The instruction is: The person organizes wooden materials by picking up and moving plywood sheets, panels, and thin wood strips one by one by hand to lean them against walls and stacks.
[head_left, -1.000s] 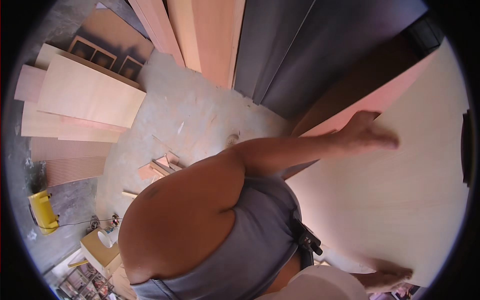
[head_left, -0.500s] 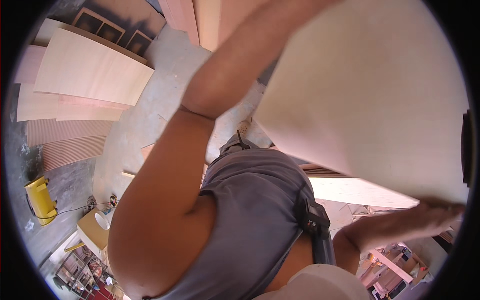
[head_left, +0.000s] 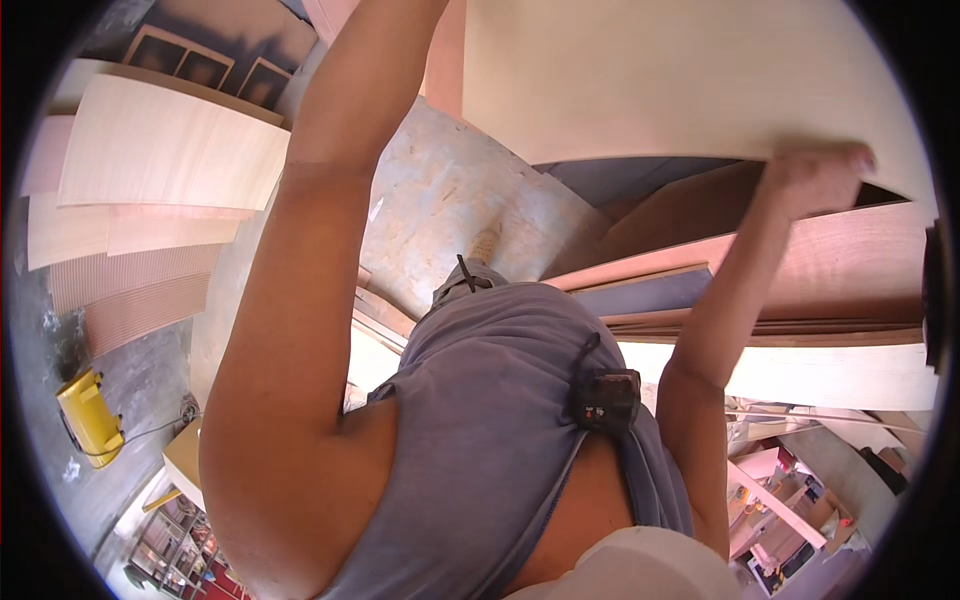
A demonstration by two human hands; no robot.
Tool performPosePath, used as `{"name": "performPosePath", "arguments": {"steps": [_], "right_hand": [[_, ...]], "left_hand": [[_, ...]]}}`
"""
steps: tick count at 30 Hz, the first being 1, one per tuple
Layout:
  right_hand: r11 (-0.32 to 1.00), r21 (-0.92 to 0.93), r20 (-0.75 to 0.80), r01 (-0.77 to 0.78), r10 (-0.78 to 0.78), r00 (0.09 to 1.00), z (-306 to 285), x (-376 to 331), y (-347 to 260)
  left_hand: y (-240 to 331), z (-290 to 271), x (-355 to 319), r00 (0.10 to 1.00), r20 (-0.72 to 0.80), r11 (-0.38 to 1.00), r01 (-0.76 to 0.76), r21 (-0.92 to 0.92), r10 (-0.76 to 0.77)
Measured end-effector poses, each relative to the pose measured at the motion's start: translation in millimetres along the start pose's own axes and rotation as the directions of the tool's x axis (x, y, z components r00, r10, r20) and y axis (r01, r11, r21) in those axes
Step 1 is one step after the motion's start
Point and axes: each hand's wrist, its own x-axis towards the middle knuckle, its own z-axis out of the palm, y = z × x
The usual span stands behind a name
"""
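The large pale rectangular plywood sheet (head_left: 680,80) fills the view from twelve to two o'clock, raised over a stack of boards and tilted so its lower edge runs across toward three o'clock. Your right hand (head_left: 815,178) is closed over that lower edge at about two o'clock, fingers curled on top of the rim, so it carries the near side and keeps the sheet from sliding down. Your left arm (head_left: 300,300) reaches straight up toward twelve o'clock, and the hand itself passes out of view at the top, so you cannot tell how it grips; the arm's line suggests it steadies the far left edge, which would spread the hold wide enough to keep a floppy panel flat. Beneath the sheet, from two to four o'clock, lies the stack of reddish-brown and grey flat boards (head_left: 800,290), edges stepped, most likely the pile the sheet is being worked over. At nine to ten o'clock more pale veneered panels (head_left: 160,150) rest on the speckled concrete floor (head_left: 450,200), and a small yellow boxy machine (head_left: 88,418) sits at eight o'clock. Against a second ago, the sheet now stands much higher and nearer your head, when it lay low on the right with your left palm flat on it; half a second ago it was already up, and your right hand has since climbed from the lower right to two o'clock.
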Motion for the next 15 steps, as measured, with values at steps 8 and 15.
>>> {"name": "performPosePath", "arguments": {"steps": [8, 15], "right_hand": [[0.847, -0.317, 0.051, 0.427, -0.434, 0.900, 54.6, 2.3, 87.3], [0.980, -0.132, 0.308, 0.152, -0.106, 0.945, 87.0, -46.8, 67.9]], "left_hand": [[-72.7, 8.0, 1.8, 0.998, -0.022, 0.997, 0.057, 0.049, -0.056], [-157.6, -48.6, 38.2, 0.948, -0.291, 0.824, 0.266, 0.500, -0.130]]}}
